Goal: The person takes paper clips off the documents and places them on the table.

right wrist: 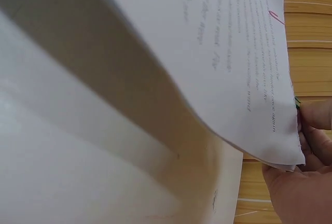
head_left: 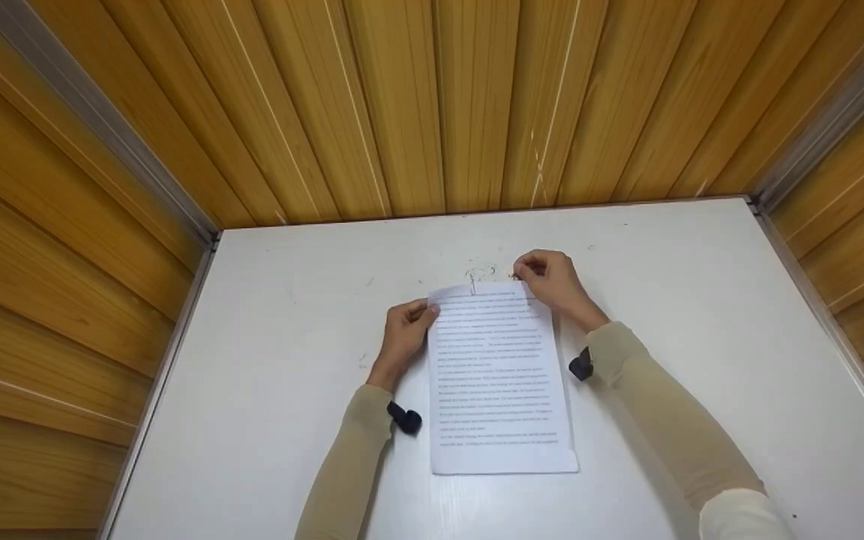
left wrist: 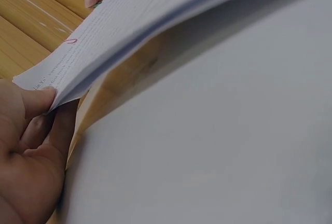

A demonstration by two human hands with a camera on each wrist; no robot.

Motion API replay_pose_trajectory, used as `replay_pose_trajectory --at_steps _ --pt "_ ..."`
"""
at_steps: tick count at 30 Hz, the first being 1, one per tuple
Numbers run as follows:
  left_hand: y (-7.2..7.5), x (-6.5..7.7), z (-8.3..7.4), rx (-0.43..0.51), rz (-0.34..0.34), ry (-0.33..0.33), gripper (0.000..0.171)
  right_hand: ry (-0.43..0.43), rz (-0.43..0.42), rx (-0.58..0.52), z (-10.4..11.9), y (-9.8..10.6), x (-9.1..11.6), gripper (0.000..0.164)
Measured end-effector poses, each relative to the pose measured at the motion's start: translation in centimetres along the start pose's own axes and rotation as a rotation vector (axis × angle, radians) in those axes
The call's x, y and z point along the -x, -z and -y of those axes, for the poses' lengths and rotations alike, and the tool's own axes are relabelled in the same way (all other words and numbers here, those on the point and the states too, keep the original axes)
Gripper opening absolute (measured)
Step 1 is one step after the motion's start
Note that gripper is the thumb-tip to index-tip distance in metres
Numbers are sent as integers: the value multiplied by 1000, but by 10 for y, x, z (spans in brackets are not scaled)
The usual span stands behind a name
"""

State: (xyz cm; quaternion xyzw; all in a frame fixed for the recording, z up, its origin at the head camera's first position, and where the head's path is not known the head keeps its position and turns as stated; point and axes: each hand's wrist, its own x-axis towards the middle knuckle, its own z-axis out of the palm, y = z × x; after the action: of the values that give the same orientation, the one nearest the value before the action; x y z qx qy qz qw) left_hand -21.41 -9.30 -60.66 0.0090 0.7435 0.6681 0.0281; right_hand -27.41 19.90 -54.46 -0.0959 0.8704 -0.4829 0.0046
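Observation:
A thin stack of printed paper sheets [head_left: 496, 375] is held with its top end raised off the white table. My left hand [head_left: 406, 330] pinches its upper left corner, thumb on the printed face [left wrist: 39, 99] and fingers beneath. On the top edge, near the middle, sits a pinkish-red paper clip [left wrist: 71, 41], also in the right wrist view [right wrist: 276, 16]. At the upper right corner, my right hand [head_left: 552, 281] pinches a small green paper clip [right wrist: 297, 102] against the top edge. Its fingers cover most of that clip.
The white table [head_left: 274, 360] lies under the paper, with small dark specks [head_left: 481, 268] beyond the top edge, too small to identify. Wood-patterned panels [head_left: 402, 105] rise behind and at both sides. A dark wrist device [head_left: 406, 418] sits on the left sleeve, another [head_left: 582, 365] on the right.

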Motion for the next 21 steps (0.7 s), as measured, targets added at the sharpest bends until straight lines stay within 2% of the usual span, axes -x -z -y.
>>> replay_pose_trajectory --at_steps 9,21 --pt "-2 1 1 -10 -18 15 32 3 -52 6 2 8 -2 18" --pt "-1 1 1 -2 -25 34 31 16 -48 -37 -1 30 0 19"
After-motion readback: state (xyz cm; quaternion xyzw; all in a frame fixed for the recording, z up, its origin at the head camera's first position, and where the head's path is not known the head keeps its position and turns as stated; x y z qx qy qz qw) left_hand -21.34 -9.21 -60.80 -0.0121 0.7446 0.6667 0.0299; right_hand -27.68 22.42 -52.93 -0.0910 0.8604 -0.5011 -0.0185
